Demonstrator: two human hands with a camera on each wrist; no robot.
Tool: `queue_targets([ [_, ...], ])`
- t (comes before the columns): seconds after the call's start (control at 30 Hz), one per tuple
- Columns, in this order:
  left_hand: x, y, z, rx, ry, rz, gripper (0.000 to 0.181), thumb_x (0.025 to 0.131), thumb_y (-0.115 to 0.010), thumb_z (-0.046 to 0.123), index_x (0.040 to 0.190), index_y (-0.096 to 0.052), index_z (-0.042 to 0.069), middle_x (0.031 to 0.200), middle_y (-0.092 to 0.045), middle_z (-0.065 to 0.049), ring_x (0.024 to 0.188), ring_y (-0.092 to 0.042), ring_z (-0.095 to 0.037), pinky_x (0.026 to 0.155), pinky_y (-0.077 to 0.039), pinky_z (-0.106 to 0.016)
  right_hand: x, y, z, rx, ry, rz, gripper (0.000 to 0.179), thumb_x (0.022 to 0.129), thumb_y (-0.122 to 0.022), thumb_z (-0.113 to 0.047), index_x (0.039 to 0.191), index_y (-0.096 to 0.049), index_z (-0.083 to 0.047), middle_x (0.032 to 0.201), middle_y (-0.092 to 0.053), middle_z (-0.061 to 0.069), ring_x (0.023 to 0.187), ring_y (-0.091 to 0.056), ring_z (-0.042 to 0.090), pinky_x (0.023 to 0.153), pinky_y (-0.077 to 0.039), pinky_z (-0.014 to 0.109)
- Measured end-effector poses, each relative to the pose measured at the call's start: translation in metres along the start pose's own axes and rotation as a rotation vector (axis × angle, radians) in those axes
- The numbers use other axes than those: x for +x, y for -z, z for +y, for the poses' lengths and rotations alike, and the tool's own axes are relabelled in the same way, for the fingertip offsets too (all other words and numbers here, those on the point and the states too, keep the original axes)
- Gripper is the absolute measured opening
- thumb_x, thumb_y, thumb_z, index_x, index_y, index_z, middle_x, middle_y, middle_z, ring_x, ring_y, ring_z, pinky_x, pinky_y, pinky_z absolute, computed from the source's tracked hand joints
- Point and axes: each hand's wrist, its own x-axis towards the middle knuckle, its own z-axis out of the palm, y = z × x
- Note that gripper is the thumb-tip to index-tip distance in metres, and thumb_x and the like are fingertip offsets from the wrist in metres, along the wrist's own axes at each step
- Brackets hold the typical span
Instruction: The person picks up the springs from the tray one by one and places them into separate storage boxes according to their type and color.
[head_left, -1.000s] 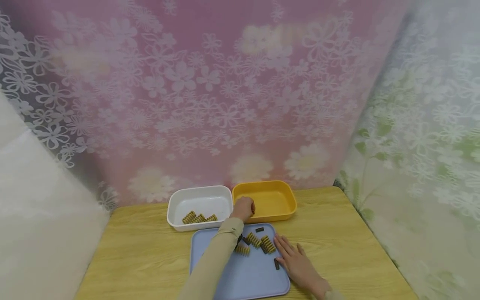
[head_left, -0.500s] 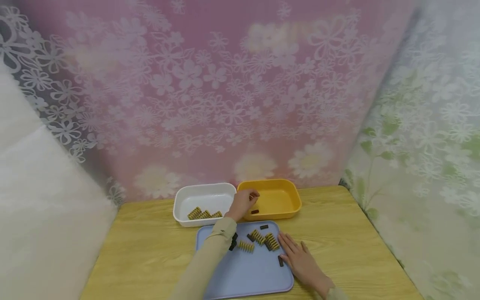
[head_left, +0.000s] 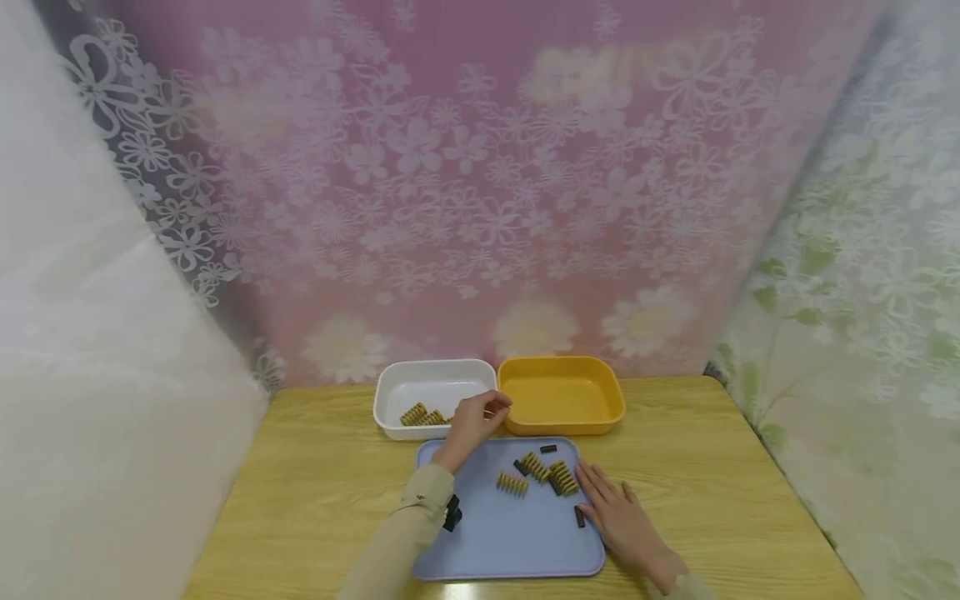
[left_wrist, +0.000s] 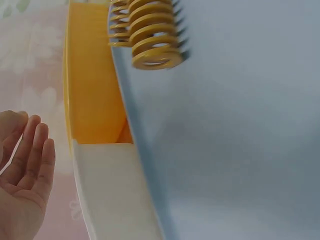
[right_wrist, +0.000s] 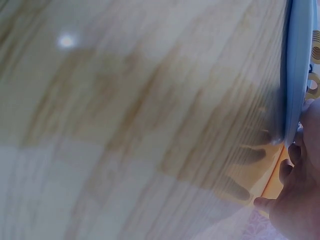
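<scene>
My left hand (head_left: 474, 425) hovers between the white and yellow bins, above the blue tray's back edge; its fingers are loosely bent and nothing shows between them. In the left wrist view that hand (left_wrist: 25, 175) has its fingers fairly straight, the thumb near the index tip. My right hand (head_left: 621, 521) lies with straight fingers at the right rim of the blue tray (head_left: 517, 550). On the tray are yellow coil springs (head_left: 512, 485) and several small dark cylindrical pieces (head_left: 580, 517). The largest spring in the left wrist view (left_wrist: 155, 35) lies on the tray.
The white bin (head_left: 384, 408) holds several yellow springs (head_left: 412, 414). Beside it stands the yellow bin (head_left: 562, 429), whose front wall hides part of its floor. Both stand behind the tray on a wooden table (head_left: 300, 500), with flowered cloth (head_left: 525, 208) behind and at the sides.
My left hand let go of a small dark piece in the yellow bin, then drew back left toward the tray. That piece is now out of sight. My right hand stayed at the tray.
</scene>
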Motion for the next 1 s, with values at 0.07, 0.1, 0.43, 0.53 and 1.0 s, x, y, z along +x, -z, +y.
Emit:
queue_targets([
  [0.07,-0.007,0.0,-0.001,-0.006,-0.014,-0.009,0.011,0.095,-0.071,0.01,0.105,-0.074,0.007,0.094,-0.075,-0.002,0.084,-0.07,-0.013,0.078,-0.059,-0.024,0.0,-0.002,0.002,-0.008,-0.006,-0.013,0.057,0.106,-0.051,-0.038,0.156,-0.04,-0.014,0.163,-0.036,0.0,0.15,-0.029,0.015,0.101,-0.039,0.071],
  [0.1,-0.011,0.0,-0.002,-0.011,-0.023,-0.014,0.011,0.095,-0.072,0.009,0.105,-0.074,0.006,0.094,-0.075,-0.002,0.084,-0.07,-0.013,0.078,-0.058,-0.024,0.001,-0.002,0.003,-0.008,-0.014,-0.024,0.058,0.105,-0.052,-0.038,0.156,-0.04,-0.014,0.162,-0.037,0.001,0.15,-0.031,0.017,0.102,-0.039,0.071],
  [0.43,-0.04,-0.002,0.0,-0.029,-0.044,-0.145,0.018,0.091,-0.076,0.007,0.109,-0.073,0.007,0.103,-0.075,-0.005,0.094,-0.071,-0.019,0.085,-0.059,-0.032,0.002,0.002,-0.001,0.001,-0.021,-0.025,0.057,0.104,-0.054,-0.037,0.155,-0.043,-0.012,0.161,-0.039,0.002,0.145,-0.04,0.025,0.101,-0.039,0.071],
  [0.53,-0.046,-0.005,-0.002,-0.02,-0.058,-0.201,0.02,0.089,-0.078,0.01,0.109,-0.074,0.008,0.104,-0.075,-0.005,0.096,-0.071,-0.019,0.086,-0.059,-0.032,0.003,0.006,-0.006,0.028,-0.003,0.007,0.056,0.103,-0.056,-0.034,0.153,-0.045,-0.01,0.159,-0.042,0.004,0.142,-0.044,0.029,0.099,-0.039,0.072],
  [1.0,-0.061,-0.025,-0.012,-0.009,-0.044,-0.377,0.024,0.082,-0.086,0.017,0.103,-0.076,0.012,0.1,-0.076,0.005,0.087,-0.063,0.004,0.081,-0.051,-0.014,0.003,0.007,-0.008,0.004,-0.029,-0.027,0.056,0.104,-0.055,-0.036,0.153,-0.045,-0.011,0.158,-0.043,0.005,0.145,-0.04,0.024,0.101,-0.039,0.071],
])
